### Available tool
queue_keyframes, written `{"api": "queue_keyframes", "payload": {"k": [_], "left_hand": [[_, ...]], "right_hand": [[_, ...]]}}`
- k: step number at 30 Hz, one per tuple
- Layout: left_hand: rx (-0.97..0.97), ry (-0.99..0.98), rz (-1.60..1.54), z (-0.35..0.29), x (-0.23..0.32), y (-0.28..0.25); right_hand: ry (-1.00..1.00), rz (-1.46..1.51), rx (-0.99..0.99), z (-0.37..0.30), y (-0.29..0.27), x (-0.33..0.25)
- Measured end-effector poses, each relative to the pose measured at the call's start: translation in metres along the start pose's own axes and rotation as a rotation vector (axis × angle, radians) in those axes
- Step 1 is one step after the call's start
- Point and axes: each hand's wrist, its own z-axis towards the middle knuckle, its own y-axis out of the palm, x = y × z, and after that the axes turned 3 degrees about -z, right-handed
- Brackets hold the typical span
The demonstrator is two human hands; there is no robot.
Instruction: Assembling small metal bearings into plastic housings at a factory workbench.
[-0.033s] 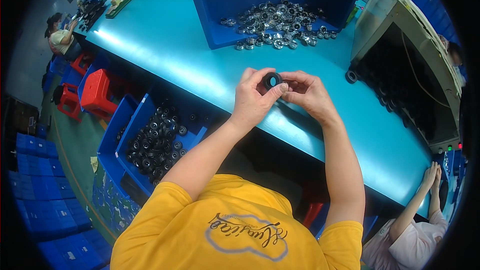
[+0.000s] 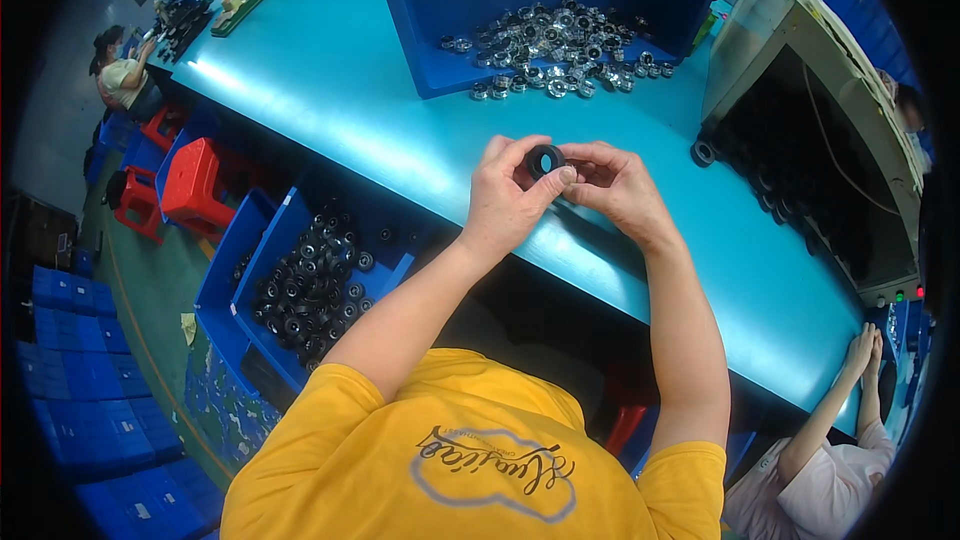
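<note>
Above the near edge of the table I hold a small black ring-shaped part (image 2: pixel 545 161), and the turquoise tabletop shows through its round opening. My left hand (image 2: pixel 503 195) is closed around its left side, the thumb lying across the lower front. From the other side my right hand (image 2: pixel 622 190) meets it with bent, pinched fingers at its right edge. Whether those fingers also hold a smaller piece is hidden. Farther back, a blue bin (image 2: pixel 425 65) lies tipped toward me with many clear and black round parts (image 2: pixel 560 45), some spilled onto the turquoise table (image 2: pixel 400 130).
At lower left, a blue crate (image 2: pixel 262 250) holds many black ring parts (image 2: pixel 310 285). A beige open-fronted housing (image 2: pixel 755 50) stands at right, dark rings heaped inside and one single black ring (image 2: pixel 703 153) before it. Red stools (image 2: pixel 195 185) and two other people are nearby.
</note>
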Motion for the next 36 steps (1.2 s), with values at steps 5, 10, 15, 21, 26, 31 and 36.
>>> {"api": "queue_keyframes", "payload": {"k": [5,10,15,21,26,31,36], "left_hand": [[-0.094,-0.093,-0.42,0.004,-0.006,-0.006],[-0.187,-0.278,-0.867,0.012,-0.01,-0.02],[-0.235,-0.357,-1.009,0.014,-0.016,-0.027],[-0.283,-0.367,-1.009,0.014,-0.014,-0.029],[-0.271,-0.361,-1.003,0.014,-0.015,-0.029],[-0.274,-0.35,-0.993,0.014,-0.016,-0.029],[-0.261,-0.352,-0.927,0.014,-0.015,-0.026]], "right_hand": [[-0.028,0.084,0.01,-0.002,0.006,-0.009],[-0.087,0.081,0.102,-0.001,0.002,-0.007],[-0.063,0.178,0.114,-0.003,0.007,-0.015],[-0.095,0.183,0.115,-0.001,0.006,-0.009],[-0.112,0.182,0.127,0.002,0.005,-0.004],[-0.114,0.176,0.11,0.002,0.005,-0.004],[-0.279,0.086,0.169,0.002,0.018,0.0]]}}
